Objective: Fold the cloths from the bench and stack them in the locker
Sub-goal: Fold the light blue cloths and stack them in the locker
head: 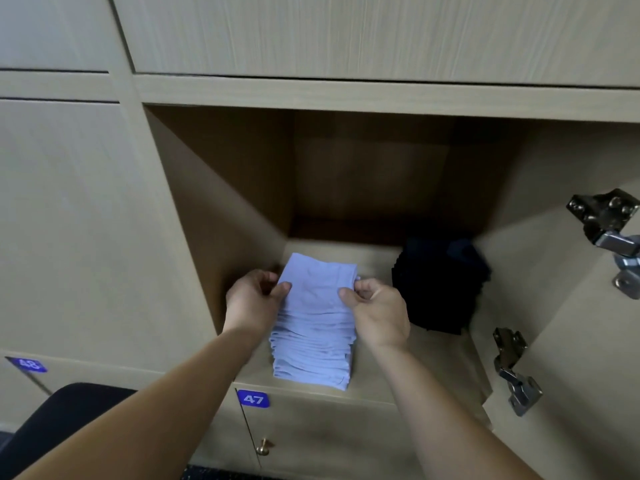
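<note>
Low at the locker's point(221, 209) front left, the left hand point(252, 299) and right hand point(377, 313) pinched the top cloth point(317, 289) by its side edges, fingers curled, atop the pale stack point(311, 358). Dark cloths point(440, 285) lay at the locker's right.

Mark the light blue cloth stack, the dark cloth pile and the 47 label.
light blue cloth stack point(311, 351), head view, stacked front edges.
dark cloth pile point(440, 289), head view, its middle.
47 label point(253, 399), head view, the digits.

Pale wood-grain cabinet doors point(346, 32) fill our view.
We see two blue number plates point(253, 399) (47, 48), a small brass knob point(263, 446) and steel hinges point(604, 220) at right.
</note>
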